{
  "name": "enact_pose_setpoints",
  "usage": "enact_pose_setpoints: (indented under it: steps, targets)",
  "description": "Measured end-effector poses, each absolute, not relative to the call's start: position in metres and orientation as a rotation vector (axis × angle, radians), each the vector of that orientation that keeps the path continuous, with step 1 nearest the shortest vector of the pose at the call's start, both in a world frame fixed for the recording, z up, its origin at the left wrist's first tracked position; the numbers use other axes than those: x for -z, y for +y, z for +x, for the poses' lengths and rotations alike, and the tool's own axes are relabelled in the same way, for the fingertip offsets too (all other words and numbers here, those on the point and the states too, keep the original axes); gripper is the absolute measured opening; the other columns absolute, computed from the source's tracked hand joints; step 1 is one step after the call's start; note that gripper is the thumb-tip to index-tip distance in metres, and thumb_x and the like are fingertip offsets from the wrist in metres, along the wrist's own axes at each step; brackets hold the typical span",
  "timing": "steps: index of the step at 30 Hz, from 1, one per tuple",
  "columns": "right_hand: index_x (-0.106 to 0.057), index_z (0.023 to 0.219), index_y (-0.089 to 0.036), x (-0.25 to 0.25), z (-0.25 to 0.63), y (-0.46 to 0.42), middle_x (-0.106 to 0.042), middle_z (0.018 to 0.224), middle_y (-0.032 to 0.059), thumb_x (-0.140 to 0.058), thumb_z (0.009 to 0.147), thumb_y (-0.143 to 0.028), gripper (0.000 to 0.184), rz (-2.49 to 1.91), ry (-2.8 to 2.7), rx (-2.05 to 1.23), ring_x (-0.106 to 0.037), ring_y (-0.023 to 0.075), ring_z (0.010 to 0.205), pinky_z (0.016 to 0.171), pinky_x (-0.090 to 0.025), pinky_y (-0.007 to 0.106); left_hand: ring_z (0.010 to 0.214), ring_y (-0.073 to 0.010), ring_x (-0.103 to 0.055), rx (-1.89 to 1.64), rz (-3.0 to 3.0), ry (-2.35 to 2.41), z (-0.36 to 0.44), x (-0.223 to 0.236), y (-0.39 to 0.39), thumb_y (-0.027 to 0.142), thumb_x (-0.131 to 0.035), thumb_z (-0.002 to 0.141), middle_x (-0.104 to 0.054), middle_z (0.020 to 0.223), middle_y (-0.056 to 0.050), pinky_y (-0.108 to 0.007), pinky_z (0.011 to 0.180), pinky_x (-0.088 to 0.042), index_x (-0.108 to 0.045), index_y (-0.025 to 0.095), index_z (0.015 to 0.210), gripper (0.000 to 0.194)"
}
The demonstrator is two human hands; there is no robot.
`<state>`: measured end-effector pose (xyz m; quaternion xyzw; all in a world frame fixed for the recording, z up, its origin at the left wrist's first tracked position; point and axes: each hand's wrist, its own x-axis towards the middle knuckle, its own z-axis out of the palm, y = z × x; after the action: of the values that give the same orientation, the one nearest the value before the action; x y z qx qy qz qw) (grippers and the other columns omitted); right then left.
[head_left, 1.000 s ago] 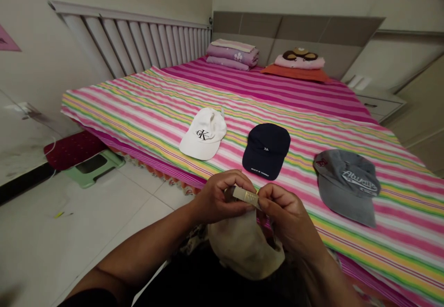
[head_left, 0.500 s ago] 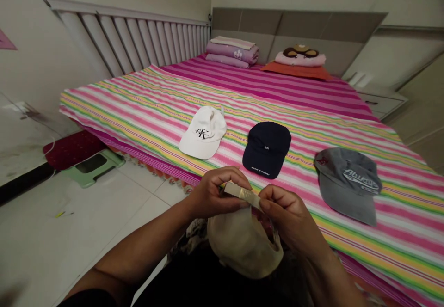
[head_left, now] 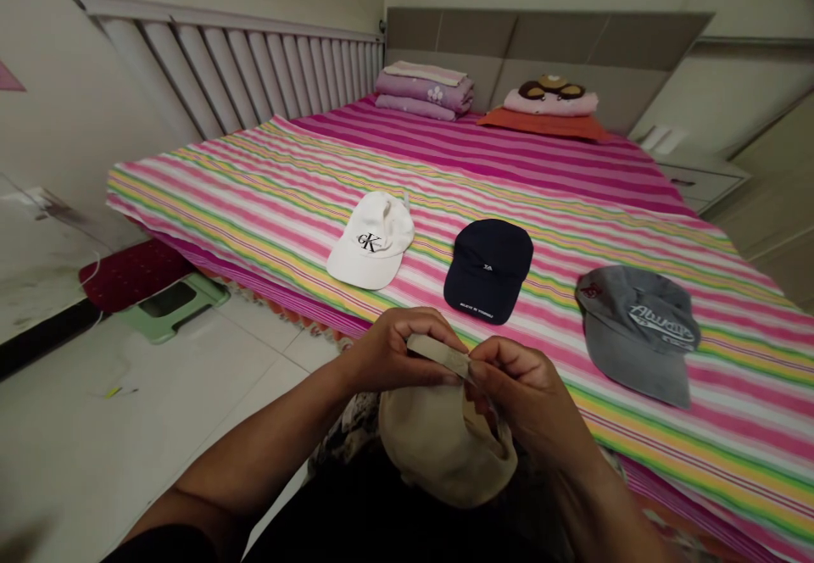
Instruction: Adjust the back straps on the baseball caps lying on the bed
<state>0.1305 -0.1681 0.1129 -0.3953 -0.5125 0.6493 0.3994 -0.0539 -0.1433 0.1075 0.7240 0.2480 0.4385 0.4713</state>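
A beige cap hangs over my lap, its back opening turned toward my right side. Its adjusting strap is stretched between both hands. My left hand pinches the strap between thumb and fingers. Close by, my right hand has its thumb and fingertips closed on the strap's other end, covering the buckle area. Beyond my hands, a white cap with black letters, a dark navy cap and a grey cap with white lettering lie apart in a row on the bed.
A striped sheet covers the bed, with folded purple bedding and a pink pillow stack by the headboard. A green stool stands on the tiled floor at left. A white nightstand is at far right.
The strap has turned slightly in my hands, and my right fingers now cover more of its end. The view has shifted a little; the caps on the bed stay put.
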Motion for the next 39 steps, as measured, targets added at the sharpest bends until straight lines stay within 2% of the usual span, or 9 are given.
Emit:
enact_pose_setpoints:
  steps: [3,7,9,12,15,18,26,36,39]
  targets:
    - [-0.058,0.067,-0.016,-0.115,0.131,-0.169,-0.055,0.052,-0.0020,-0.067,0.070,-0.035,0.021,-1.052,-1.305,-1.592,-0.045,0.0074,0.041,0.038,-0.034,0.018,0.071,-0.0139,-0.057,-0.962,1.541,0.612,-0.055,-0.108,-0.144,0.034,-0.069,0.068,-0.062,0.083,-0.007,-0.025,0.062,-0.044,-0.059,0.014,0.092,0.033]
    - [-0.056,0.068,-0.016,-0.117,0.132,-0.169,-0.053,0.053,-0.0021,-0.065,0.070,-0.039,0.024,-1.092,-1.391,-1.525,-0.047,0.0088,0.044,0.039,-0.036,0.019,0.068,-0.0111,-0.052,-0.915,1.414,0.662,-0.056,-0.108,-0.143,0.035,-0.063,0.073,-0.059,0.079,-0.005,-0.023,0.060,-0.040,-0.054,0.012,0.069,0.025]
    - [-0.056,0.078,-0.017,-0.117,0.132,-0.170,-0.051,0.055,-0.0036,-0.066,0.070,-0.037,0.024,-1.068,-1.464,-1.444,-0.046,0.0085,0.044,0.040,-0.036,0.020,0.067,-0.0103,-0.050,-0.898,1.432,0.686,-0.055,-0.108,-0.143,0.030,-0.064,0.072,-0.057,0.075,-0.004,-0.023,0.060,-0.039,-0.053,0.012,0.064,0.023]
    - [-0.055,0.098,-0.022,-0.117,0.131,-0.172,-0.053,0.061,-0.0046,-0.069,0.067,-0.030,0.036,-1.035,-1.729,-1.154,-0.046,0.0095,0.046,0.043,-0.037,0.021,0.064,-0.0092,-0.048,-0.888,1.446,0.647,-0.052,-0.109,-0.144,0.027,-0.064,0.072,-0.055,0.071,-0.002,-0.022,0.059,-0.038,-0.054,0.012,0.066,0.019]
    - [-0.059,0.091,-0.022,-0.118,0.129,-0.175,-0.061,0.068,-0.0013,-0.067,0.067,-0.020,0.025,-1.030,-1.973,-0.710,-0.052,0.0116,0.053,0.050,-0.040,0.023,0.067,-0.0098,-0.050,-0.892,1.457,0.607,-0.051,-0.109,-0.145,0.025,-0.063,0.073,-0.056,0.074,-0.002,-0.023,0.062,-0.039,-0.054,0.012,0.066,0.017]
    - [-0.060,0.084,-0.020,-0.120,0.128,-0.177,-0.065,0.071,0.0004,-0.062,0.067,-0.013,0.019,-1.011,-2.001,-0.480,-0.055,0.0124,0.054,0.051,-0.041,0.023,0.073,-0.0110,-0.053,-0.886,1.460,0.593,-0.053,-0.108,-0.145,0.024,-0.061,0.075,-0.058,0.082,-0.004,-0.024,0.066,-0.040,-0.053,0.012,0.066,0.017]
    - [-0.058,0.082,-0.020,-0.120,0.130,-0.177,-0.063,0.066,-0.0005,-0.061,0.068,-0.015,0.015,-1.034,-2.041,-0.410,-0.054,0.0121,0.052,0.049,-0.041,0.023,0.077,-0.0149,-0.055,-0.895,1.277,0.565,-0.059,-0.099,-0.141,0.029,-0.063,0.071,-0.063,0.087,-0.008,-0.027,0.068,-0.041,-0.049,0.013,0.059,0.024]
    - [-0.057,0.079,-0.019,-0.121,0.132,-0.178,-0.061,0.064,-0.0013,-0.060,0.068,-0.015,0.012,-1.042,-2.053,-0.467,-0.053,0.0115,0.052,0.049,-0.040,0.021,0.074,-0.0162,-0.057,-0.840,1.083,0.495,-0.062,-0.095,-0.138,0.023,-0.063,0.064,-0.065,0.086,-0.010,-0.026,0.065,-0.040,-0.046,0.013,0.054,0.023]
    - [-0.057,0.077,-0.018,-0.122,0.133,-0.176,-0.060,0.063,-0.0016,-0.060,0.067,-0.012,0.012,-1.058,-2.066,-0.497,-0.052,0.0109,0.053,0.050,-0.039,0.021,0.076,-0.0158,-0.058,-0.797,1.106,0.520,-0.065,-0.101,-0.136,0.023,-0.066,0.064,-0.065,0.087,-0.009,-0.026,0.067,-0.040,-0.052,0.012,0.062,0.018]
